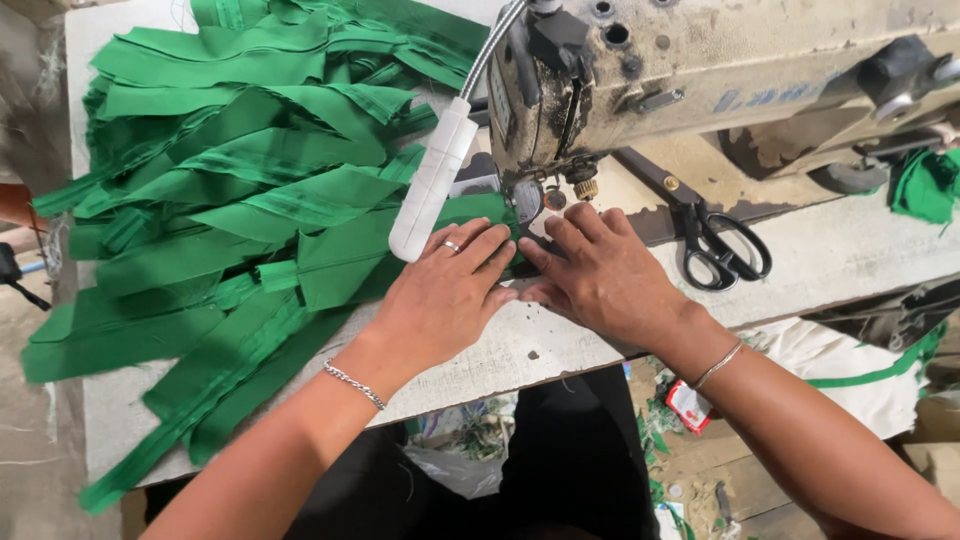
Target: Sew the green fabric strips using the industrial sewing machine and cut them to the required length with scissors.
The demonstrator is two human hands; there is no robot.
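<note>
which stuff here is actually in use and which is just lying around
In use: left hand and right hand pressing a green fabric piece under the sewing machine needle; lamp.
Lying about: black scissors; green strip pile; floor scraps.

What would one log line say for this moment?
left hand: flat on green fabric piece | right hand: beside it at sewing machine | scissors: idle

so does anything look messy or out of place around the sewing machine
Yes. The green fabric strips lie in a loose tangle, some hanging off the table edge. Scraps litter the floor. The sewing machine looks grimy and worn. The scissors lie tidy.
</note>
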